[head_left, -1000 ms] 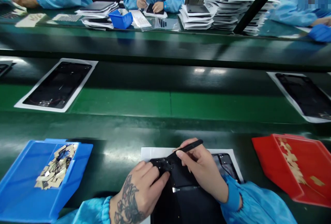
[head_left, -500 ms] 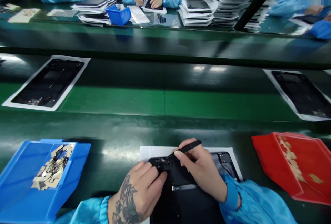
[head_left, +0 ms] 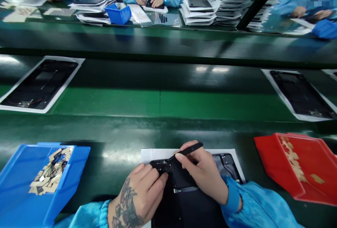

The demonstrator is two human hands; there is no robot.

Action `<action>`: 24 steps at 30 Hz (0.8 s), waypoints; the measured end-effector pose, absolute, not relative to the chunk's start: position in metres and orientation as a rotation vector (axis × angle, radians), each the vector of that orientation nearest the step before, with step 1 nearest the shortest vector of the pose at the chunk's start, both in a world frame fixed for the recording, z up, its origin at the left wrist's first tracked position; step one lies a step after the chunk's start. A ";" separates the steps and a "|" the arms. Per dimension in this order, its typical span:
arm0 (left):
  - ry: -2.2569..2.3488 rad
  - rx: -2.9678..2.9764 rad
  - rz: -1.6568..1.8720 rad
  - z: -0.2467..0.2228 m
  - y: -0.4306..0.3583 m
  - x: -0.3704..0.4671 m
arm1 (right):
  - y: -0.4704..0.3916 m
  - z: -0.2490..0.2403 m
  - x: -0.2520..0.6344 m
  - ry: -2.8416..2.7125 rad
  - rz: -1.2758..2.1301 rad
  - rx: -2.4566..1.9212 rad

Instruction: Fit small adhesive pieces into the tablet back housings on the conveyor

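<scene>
A black tablet back panel (head_left: 189,200) lies on a white sheet (head_left: 147,155) at the near edge of the bench. My left hand (head_left: 139,196) presses its fingertips on the panel's top left corner, beside a small component. My right hand (head_left: 202,173) grips black tweezers (head_left: 188,150) whose tip touches that same corner. Both sleeves are light blue.
A blue tray (head_left: 71,182) of small cabled parts sits at the left, a red tray (head_left: 265,158) with backing scraps at the right. Two panels on white sheets (head_left: 39,85) (head_left: 298,94) ride the green belt. Other people work at the far bench among stacked sheets (head_left: 234,1).
The panels on the belt have drifted to the left. My hands stay on the panel's corner with barely any shift.
</scene>
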State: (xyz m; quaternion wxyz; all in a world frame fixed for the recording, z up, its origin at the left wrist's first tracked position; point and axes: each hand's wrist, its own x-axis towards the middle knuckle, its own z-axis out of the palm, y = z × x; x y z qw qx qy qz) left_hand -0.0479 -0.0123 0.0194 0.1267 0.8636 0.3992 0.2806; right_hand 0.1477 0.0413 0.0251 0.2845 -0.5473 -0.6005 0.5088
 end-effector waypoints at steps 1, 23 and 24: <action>1.184 2.509 0.813 0.019 -0.013 -0.048 | 0.041 0.025 0.148 -1.610 1.360 -1.464; 1.486 2.585 0.586 0.015 -0.016 -0.042 | 0.029 0.036 0.159 -1.939 0.704 -1.140; 1.491 2.579 0.585 0.015 -0.016 -0.042 | 0.030 0.037 0.160 -1.888 0.766 -1.221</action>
